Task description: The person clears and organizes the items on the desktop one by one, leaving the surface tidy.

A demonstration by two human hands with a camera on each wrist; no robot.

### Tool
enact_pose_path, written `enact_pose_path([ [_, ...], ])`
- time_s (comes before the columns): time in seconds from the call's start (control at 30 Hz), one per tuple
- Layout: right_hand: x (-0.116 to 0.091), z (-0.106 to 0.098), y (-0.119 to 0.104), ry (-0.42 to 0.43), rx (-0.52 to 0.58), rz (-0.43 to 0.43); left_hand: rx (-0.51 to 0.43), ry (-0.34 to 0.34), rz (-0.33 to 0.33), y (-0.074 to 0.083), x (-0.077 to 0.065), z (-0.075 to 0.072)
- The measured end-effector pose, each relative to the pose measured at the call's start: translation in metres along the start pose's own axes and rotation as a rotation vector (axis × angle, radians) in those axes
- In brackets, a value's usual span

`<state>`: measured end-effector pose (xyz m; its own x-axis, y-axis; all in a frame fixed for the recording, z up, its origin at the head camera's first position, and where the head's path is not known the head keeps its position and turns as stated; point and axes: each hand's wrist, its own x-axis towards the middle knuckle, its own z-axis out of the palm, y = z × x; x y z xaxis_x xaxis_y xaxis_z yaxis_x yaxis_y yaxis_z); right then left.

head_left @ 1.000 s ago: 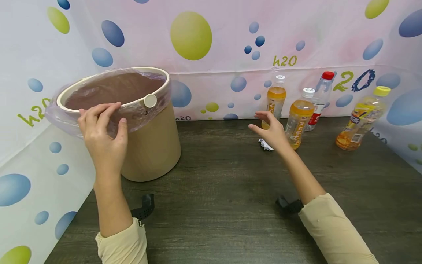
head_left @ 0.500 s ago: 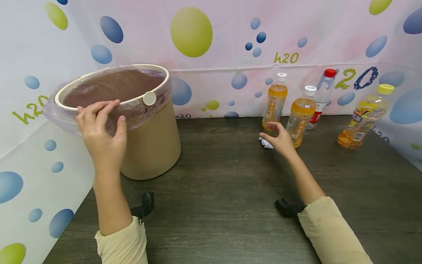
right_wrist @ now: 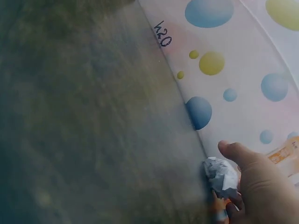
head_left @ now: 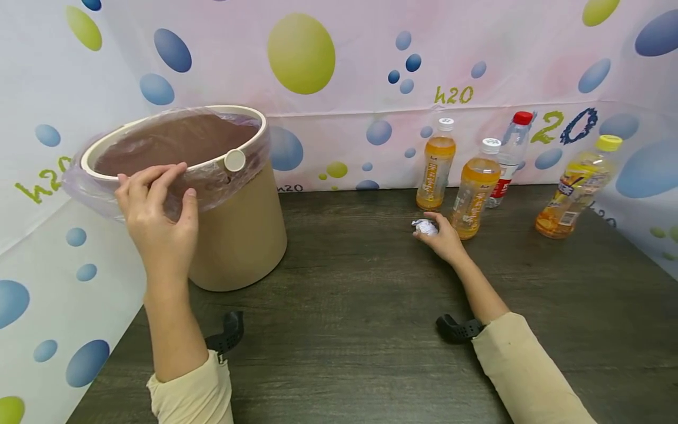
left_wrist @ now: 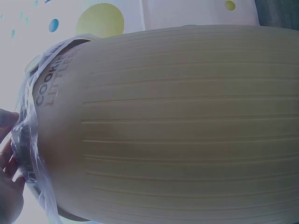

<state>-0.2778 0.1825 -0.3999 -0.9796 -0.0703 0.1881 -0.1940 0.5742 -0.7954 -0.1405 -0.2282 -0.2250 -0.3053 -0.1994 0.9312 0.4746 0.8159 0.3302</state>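
Note:
My left hand point(head_left: 159, 227) is at the near rim of a beige trash can point(head_left: 241, 241), its fingers bent over the edge and the thumb outside. A clear plastic liner bag point(head_left: 249, 162) is folded over that rim, and in the left wrist view my fingertips meet the liner point(left_wrist: 29, 135). On the dark table, a crumpled ball of white paper point(head_left: 425, 227) lies between the thumb and fingers of my right hand point(head_left: 446, 241). In the right wrist view the paper ball point(right_wrist: 220, 177) sits against the fingers, thumb just above it.
Two orange drink bottles, one at the back point(head_left: 436, 171) and one nearer point(head_left: 475, 191), stand close to my right hand. Behind them is a red-capped bottle point(head_left: 509, 156); farther right stands a yellow-capped bottle point(head_left: 574, 188). A dotted backdrop point(head_left: 349, 76) rises behind the table point(head_left: 339, 330).
My right hand has come down from beside the bottles to the paper ball, and its fingers have closed in around it. The left hand keeps its place on the rim.

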Motion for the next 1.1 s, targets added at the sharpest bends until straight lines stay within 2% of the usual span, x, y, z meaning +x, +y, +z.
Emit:
enact_pose_path([
  [0.33,-0.001,0.004,0.008,0.023,-0.066,-0.05,-0.01,0.002,-0.003,0.008,0.001,-0.002],
  [0.6,-0.001,0.004,0.009,0.01,-0.078,-0.034,0.002,0.005,0.004,-0.006,-0.001,0.001],
  [1.1,-0.004,0.003,0.006,-0.019,-0.101,-0.073,0.009,0.002,0.01,-0.004,-0.001,0.0],
])
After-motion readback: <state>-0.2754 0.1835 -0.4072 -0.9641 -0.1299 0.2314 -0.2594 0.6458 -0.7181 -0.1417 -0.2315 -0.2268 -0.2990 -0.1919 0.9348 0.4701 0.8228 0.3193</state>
